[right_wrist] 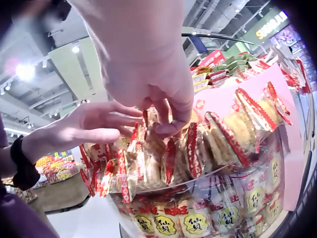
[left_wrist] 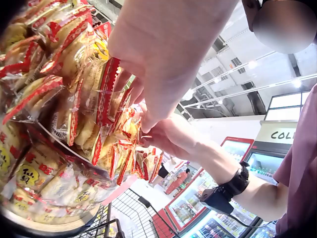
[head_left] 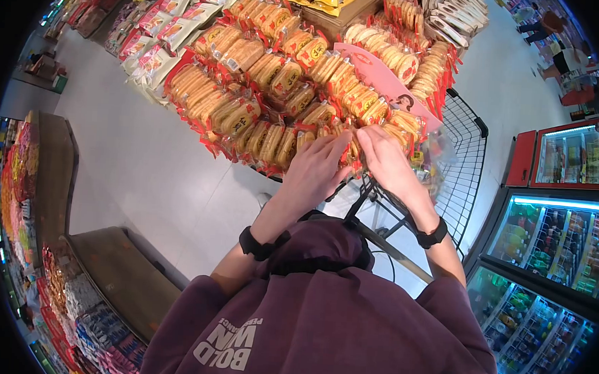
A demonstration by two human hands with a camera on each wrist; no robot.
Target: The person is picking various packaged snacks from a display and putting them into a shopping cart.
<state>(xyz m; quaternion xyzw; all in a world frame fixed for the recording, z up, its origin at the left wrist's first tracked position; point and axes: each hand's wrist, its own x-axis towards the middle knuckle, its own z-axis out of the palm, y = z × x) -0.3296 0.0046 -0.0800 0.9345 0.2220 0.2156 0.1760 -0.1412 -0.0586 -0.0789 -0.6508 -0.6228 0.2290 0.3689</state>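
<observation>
Clear packets of rice crackers [head_left: 271, 145] with red edges are stacked in rows on a rounded display in front of me. My left hand [head_left: 316, 171] lies over the front packets; in the right wrist view its fingers and thumb reach out straight beside the other hand. Close to its right, my right hand [head_left: 387, 163] has its fingertips down among the packets. Seen from the right wrist, its thumb and bent fingers pinch the top of one cracker packet [right_wrist: 154, 144]. In the left wrist view, upright packets [left_wrist: 106, 94] partly cover the left fingers.
A pink sign [head_left: 379, 79] stands between packet rows. Beside the display on the right is a black wire cart [head_left: 465, 145]. Lit drink fridges [head_left: 547, 234] line the right side. White and pink bags [head_left: 154, 61] hang at the display's left, and a brown shelf [head_left: 122, 272] stands at lower left.
</observation>
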